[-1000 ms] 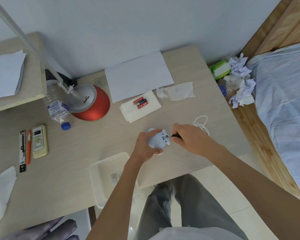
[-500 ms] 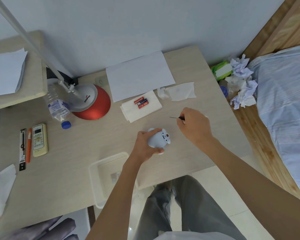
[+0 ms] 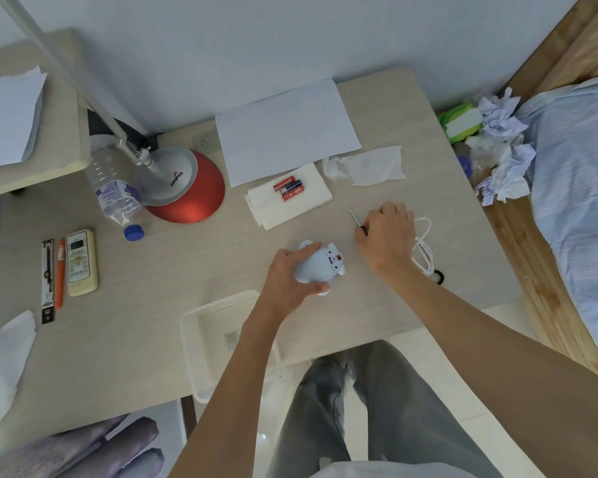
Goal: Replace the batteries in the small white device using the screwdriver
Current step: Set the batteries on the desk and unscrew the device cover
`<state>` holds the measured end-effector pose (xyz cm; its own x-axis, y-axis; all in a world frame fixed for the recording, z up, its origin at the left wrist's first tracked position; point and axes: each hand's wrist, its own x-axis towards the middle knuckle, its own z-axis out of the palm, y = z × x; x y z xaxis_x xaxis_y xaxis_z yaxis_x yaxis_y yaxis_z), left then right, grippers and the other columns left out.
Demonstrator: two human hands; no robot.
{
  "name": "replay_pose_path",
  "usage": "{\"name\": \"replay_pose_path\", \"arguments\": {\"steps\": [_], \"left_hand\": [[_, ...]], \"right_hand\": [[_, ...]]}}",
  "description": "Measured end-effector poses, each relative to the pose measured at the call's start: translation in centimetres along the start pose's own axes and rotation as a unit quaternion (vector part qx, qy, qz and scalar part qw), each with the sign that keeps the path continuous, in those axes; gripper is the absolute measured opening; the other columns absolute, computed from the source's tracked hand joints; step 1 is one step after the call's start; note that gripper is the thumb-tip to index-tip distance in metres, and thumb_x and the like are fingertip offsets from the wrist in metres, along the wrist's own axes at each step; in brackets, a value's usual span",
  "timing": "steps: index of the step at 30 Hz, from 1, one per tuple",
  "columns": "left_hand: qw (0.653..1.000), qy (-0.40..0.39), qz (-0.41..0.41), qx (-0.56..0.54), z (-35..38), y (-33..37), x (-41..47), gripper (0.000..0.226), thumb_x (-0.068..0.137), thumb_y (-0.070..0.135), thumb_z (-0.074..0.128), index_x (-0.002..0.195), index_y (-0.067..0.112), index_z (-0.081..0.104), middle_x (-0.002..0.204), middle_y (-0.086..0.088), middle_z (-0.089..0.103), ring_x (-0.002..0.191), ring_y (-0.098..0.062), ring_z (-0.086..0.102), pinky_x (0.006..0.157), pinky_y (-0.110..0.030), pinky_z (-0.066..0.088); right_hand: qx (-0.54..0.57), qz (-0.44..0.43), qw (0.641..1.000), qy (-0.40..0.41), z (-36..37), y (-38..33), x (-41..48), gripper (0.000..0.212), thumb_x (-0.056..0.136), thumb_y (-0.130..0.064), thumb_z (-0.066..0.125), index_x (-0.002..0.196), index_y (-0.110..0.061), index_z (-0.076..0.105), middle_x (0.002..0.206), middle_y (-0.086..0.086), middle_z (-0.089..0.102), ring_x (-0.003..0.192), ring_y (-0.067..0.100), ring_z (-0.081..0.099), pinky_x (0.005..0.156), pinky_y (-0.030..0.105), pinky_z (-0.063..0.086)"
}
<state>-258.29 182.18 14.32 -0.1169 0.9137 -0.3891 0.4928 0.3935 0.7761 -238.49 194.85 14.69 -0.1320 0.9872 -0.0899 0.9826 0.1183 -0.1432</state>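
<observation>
The left grip [image 3: 287, 277] curls round the device [image 3: 320, 265] on the tabletop [image 3: 187, 270]; the right grip [image 3: 389, 236] pinches the screwdriver [image 3: 356, 221] just right of the device. It looks light, smooth plastic; better held by its sides.

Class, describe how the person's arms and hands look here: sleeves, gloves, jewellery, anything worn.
Both arms are bare, with no sleeve in view. The left hand and right hand wear no gloves, and no ring, watch or bracelet shows. Lower down are grey trousers and the edge of a white top.
</observation>
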Motion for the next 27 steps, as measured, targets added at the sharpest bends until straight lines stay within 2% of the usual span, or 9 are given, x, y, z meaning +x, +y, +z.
{"name": "replay_pose_path", "arguments": {"steps": [5, 8, 11, 14, 16, 19, 21, 23, 27], "left_hand": [[1.000, 0.016, 0.014, -0.010, -0.4, 0.3, -0.6, 0.082, 0.075, 0.029, 0.098, 0.149, 0.034, 0.062, 0.124, -0.003, 0.058, 0.115, -0.021, 0.056, 0.097, -0.028, 0.048], [1.000, 0.021, 0.014, -0.009, -0.4, 0.3, -0.7, 0.080, 0.077, 0.027, 0.098, 0.149, 0.033, 0.062, 0.126, -0.003, 0.059, 0.115, -0.021, 0.057, 0.097, -0.029, 0.049], [1.000, 0.021, 0.014, -0.015, -0.5, 0.2, -0.8, 0.080, 0.076, 0.027, 0.098, 0.148, 0.034, 0.063, 0.126, -0.003, 0.060, 0.116, -0.023, 0.059, 0.100, -0.035, 0.052], [0.999, 0.024, 0.012, -0.017, -0.3, 0.2, -0.7, 0.081, 0.074, 0.025, 0.099, 0.148, 0.031, 0.064, 0.126, -0.003, 0.061, 0.115, -0.024, 0.060, 0.098, -0.034, 0.052], [0.999, 0.026, 0.006, -0.022, -0.2, 0.3, -0.9, 0.081, 0.073, 0.023, 0.100, 0.146, 0.027, 0.065, 0.126, -0.003, 0.062, 0.115, -0.025, 0.061, 0.096, -0.033, 0.051], [1.000, 0.020, 0.007, -0.020, -0.2, 0.1, -1.1, 0.080, 0.074, 0.026, 0.099, 0.146, 0.028, 0.065, 0.128, -0.002, 0.062, 0.116, -0.024, 0.060, 0.094, -0.030, 0.051], [1.000, 0.022, 0.016, 0.002, -0.3, 0.3, -1.2, 0.079, 0.074, 0.029, 0.099, 0.146, 0.027, 0.065, 0.135, -0.003, 0.059, 0.121, -0.025, 0.059, 0.095, -0.030, 0.053], [0.995, 0.032, 0.057, 0.079, -0.8, 0.6, -1.3, 0.076, 0.077, 0.033, 0.097, 0.146, 0.030, 0.065, 0.150, -0.002, 0.049, 0.131, -0.025, 0.053, 0.101, -0.035, 0.055], [0.956, 0.010, 0.181, 0.229, -3.3, 2.1, -1.5, 0.065, 0.087, 0.026, 0.089, 0.146, 0.033, 0.064, 0.162, -0.001, 0.038, 0.139, -0.027, 0.046, 0.095, -0.043, 0.061]], "right_hand": [[-0.011, -0.011, 1.000, -0.004, -0.2, 0.5, -0.7, 0.021, 0.090, -0.031, 0.070, 0.081, -0.012, 0.074, 0.090, 0.009, 0.062, 0.094, 0.034, 0.054, 0.086, 0.044, 0.043], [0.065, -0.053, 0.996, 0.000, -1.3, 0.9, -1.6, 0.018, 0.089, -0.022, 0.072, 0.103, -0.012, 0.076, 0.104, 0.009, 0.066, 0.102, 0.035, 0.057, 0.088, 0.044, 0.046], [0.219, -0.144, 0.959, -0.112, -3.2, 0.9, -3.6, 0.055, 0.087, -0.013, 0.075, 0.141, -0.020, 0.064, 0.134, 0.000, 0.062, 0.122, 0.024, 0.056, 0.093, 0.042, 0.053], [0.202, -0.227, 0.930, -0.206, -3.7, 0.3, -5.4, 0.082, 0.084, -0.017, 0.078, 0.158, -0.030, 0.045, 0.154, -0.010, 0.051, 0.134, 0.014, 0.051, 0.099, 0.038, 0.054], [0.189, -0.241, 0.923, -0.231, -2.7, -0.1, -5.6, 0.082, 0.083, -0.021, 0.080, 0.156, -0.031, 0.044, 0.152, -0.012, 0.051, 0.131, 0.011, 0.053, 0.096, 0.036, 0.056], [0.246, -0.215, 0.920, -0.215, -0.9, -0.5, -5.1, 0.068, 0.080, -0.028, 0.084, 0.143, -0.029, 0.057, 0.131, -0.012, 0.063, 0.114, 0.010, 0.061, 0.090, 0.036, 0.058], [0.291, -0.209, 0.909, -0.214, -0.4, -0.8, -4.7, 0.060, 0.079, -0.025, 0.089, 0.135, -0.022, 0.066, 0.119, -0.007, 0.070, 0.104, 0.010, 0.065, 0.085, 0.022, 0.051], [0.315, -0.210, 0.900, -0.213, -0.4, -1.0, -4.4, 0.053, 0.077, -0.019, 0.092, 0.126, -0.017, 0.072, 0.109, -0.004, 0.073, 0.095, 0.011, 0.068, 0.078, 0.014, 0.046], [0.332, -0.203, 0.894, -0.221, -0.7, -1.0, -4.1, 0.051, 0.074, -0.019, 0.094, 0.120, -0.017, 0.073, 0.102, -0.007, 0.074, 0.090, 0.007, 0.070, 0.076, 0.022, 0.055]]}}
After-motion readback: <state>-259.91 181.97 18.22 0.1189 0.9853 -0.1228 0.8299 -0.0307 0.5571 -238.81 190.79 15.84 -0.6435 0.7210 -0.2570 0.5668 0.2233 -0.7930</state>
